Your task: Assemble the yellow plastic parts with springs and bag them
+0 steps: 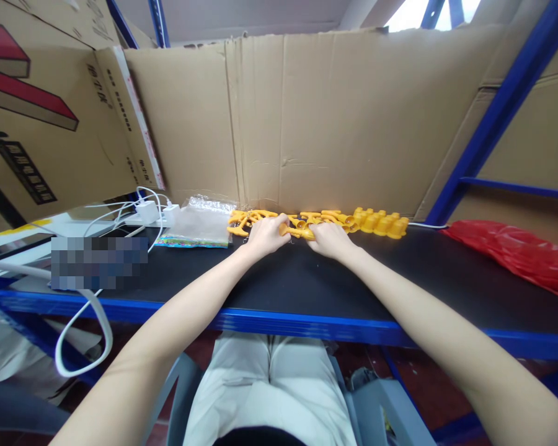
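Over the black-topped, blue-edged bench (288, 285), the left hand (267, 235) and right hand (331, 239) share a slender yellow plastic-looking piece (300, 233), each grip curled closed around one end, fingertips partly hidden. It is probably light, stiff and slightly slick; its narrow middle may bend or snap, so the ends seem the safer hold.

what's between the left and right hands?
A yellow piece spans the gap from the left hand to the right hand, seen in the head view.
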Demonstrator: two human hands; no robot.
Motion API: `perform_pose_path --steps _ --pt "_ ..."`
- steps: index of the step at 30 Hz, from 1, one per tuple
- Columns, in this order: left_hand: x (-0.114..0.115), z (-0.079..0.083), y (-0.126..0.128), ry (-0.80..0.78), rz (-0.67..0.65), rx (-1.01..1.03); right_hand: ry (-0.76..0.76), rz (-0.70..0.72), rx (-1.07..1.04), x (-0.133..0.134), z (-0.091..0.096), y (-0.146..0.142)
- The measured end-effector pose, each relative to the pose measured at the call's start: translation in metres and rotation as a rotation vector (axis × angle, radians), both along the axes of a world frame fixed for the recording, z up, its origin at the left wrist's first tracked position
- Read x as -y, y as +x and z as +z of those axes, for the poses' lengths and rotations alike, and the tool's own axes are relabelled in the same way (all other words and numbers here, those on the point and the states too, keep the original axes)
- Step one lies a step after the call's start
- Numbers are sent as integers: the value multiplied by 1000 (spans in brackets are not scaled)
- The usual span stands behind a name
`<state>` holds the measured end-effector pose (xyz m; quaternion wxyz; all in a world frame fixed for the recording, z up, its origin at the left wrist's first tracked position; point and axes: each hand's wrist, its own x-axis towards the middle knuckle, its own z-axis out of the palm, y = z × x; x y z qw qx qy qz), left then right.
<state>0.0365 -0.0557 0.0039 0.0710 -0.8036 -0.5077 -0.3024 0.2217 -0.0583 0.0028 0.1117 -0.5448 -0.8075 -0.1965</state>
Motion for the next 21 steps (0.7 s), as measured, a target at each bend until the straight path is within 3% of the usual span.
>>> perform_pose_path --steps 7,15,21 --pt "1 -1 2 17 18 -41 9 103 -136 -6 -4 11" --pt "-10 -4 -6 -68 76 -11 74 486 -301 -19 -4 23" --pt "-9 -5 -8 -29 65 -21 -2 496 -389 -20 -7 26"
